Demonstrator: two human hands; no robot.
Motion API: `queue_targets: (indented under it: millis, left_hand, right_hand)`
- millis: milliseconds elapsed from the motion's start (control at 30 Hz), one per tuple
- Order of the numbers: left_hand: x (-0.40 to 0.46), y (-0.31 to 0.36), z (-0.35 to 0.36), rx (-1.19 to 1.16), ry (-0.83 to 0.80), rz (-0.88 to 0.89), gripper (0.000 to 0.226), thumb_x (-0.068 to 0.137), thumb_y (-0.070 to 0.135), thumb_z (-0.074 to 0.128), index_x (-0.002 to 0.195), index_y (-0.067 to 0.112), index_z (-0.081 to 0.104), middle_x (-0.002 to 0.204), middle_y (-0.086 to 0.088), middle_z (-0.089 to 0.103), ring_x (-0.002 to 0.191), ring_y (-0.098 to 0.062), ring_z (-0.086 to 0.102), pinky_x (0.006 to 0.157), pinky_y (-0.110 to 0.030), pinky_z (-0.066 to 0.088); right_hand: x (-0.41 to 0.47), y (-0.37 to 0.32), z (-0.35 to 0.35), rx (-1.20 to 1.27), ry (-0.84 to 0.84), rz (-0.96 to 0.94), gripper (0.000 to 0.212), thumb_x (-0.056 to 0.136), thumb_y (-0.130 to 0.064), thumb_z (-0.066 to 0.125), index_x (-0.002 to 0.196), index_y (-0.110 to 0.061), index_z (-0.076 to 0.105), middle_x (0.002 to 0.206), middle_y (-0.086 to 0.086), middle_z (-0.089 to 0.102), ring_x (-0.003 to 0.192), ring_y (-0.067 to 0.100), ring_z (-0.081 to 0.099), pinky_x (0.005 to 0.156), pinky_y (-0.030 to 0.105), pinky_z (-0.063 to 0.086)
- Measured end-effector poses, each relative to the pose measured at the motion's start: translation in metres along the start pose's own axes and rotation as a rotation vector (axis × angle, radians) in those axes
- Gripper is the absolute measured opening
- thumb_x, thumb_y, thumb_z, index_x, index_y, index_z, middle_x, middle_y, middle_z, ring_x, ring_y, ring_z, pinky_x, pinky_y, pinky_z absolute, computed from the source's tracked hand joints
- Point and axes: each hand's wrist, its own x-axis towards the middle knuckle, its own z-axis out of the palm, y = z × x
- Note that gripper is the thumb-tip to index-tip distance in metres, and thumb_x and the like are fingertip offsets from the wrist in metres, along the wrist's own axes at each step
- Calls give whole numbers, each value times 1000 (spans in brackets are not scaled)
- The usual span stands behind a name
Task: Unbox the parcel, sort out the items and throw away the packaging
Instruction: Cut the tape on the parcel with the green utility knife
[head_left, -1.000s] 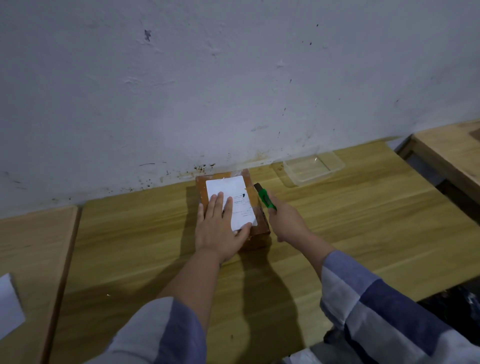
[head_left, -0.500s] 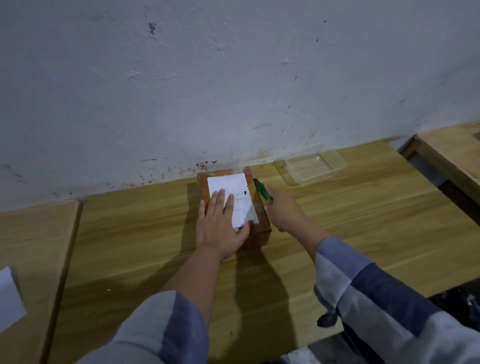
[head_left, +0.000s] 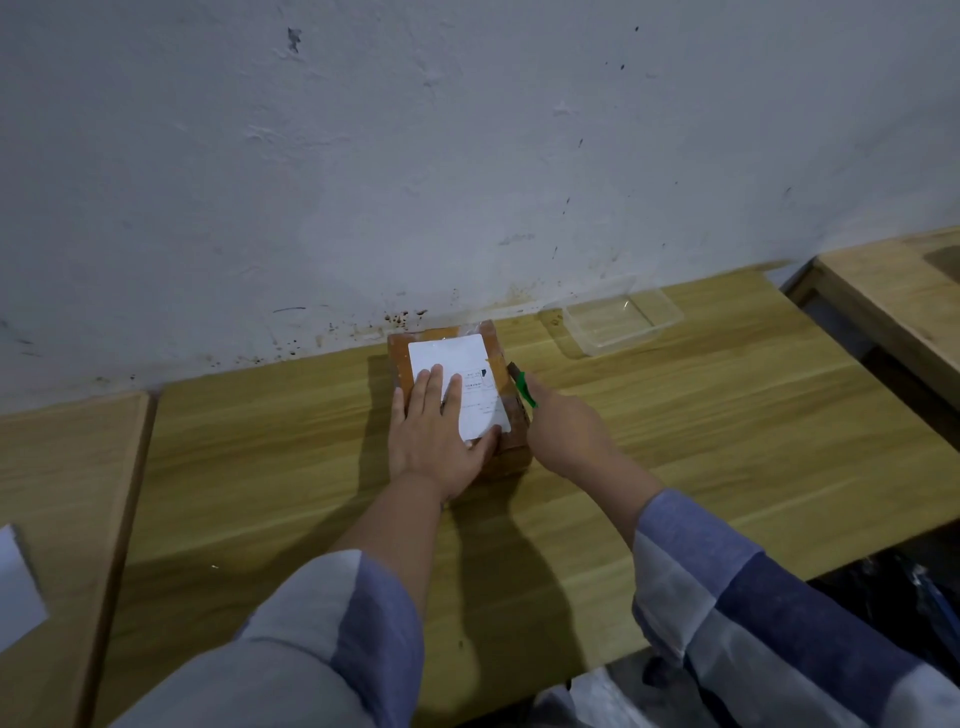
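Left hand (head_left: 434, 441) is spread flat on the white label of the small brown taped cardboard parcel (head_left: 506, 364) near the wall on the wooden tabletop (head_left: 727, 441), probably pinning it, while the right hand (head_left: 563, 434), grip closed around a green-handled box cutter (head_left: 523, 387), works its right edge.

Wooden table (head_left: 701, 457), frame centre: brown parcel (head_left: 506, 452) at its far edge by the wall; clear plastic tray (head_left: 621, 322), upper right.
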Motion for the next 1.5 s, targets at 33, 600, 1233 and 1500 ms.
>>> queue_targets:
  millis: [33, 600, 1233, 1500]
  left_hand:
    - [0, 0, 1, -2, 2, 0, 84, 86, 72, 13, 152, 21, -1, 161, -3, -8, 147, -18, -14, 119, -46, -6]
    - [1, 1, 1, 6, 8, -7, 82, 87, 71, 14, 152, 21, 0, 161, -3, -6, 147, -19, -12, 119, -46, -5]
    - [0, 2, 1, -4, 14, -14, 85, 85, 73, 14, 152, 22, 2, 161, -3, -6, 147, -19, -11, 119, -46, -6]
    - [0, 2, 1, 0, 3, -17, 85, 86, 73, 14, 152, 21, 2, 161, -3, -6, 147, -19, -11, 118, -45, -7]
  right_hand:
    - [-1, 1, 1, -19, 1, -4, 65, 94, -10, 38, 151, -22, 11, 112, 20, 65, 98, 33, 62, 70, 35, 46]
    - [-16, 2, 19, -65, 50, 19, 72, 93, -4, 39, 151, -25, 3, 103, 15, 65, 84, 26, 63, 61, 32, 43]
    - [-30, 11, 27, -79, 50, 23, 74, 92, -6, 39, 151, -27, -1, 110, 15, 62, 96, 28, 62, 68, 33, 43]
    - [-44, 17, 30, -25, 39, 32, 74, 91, -5, 37, 151, -28, 0, 112, 15, 61, 101, 30, 60, 72, 34, 40]
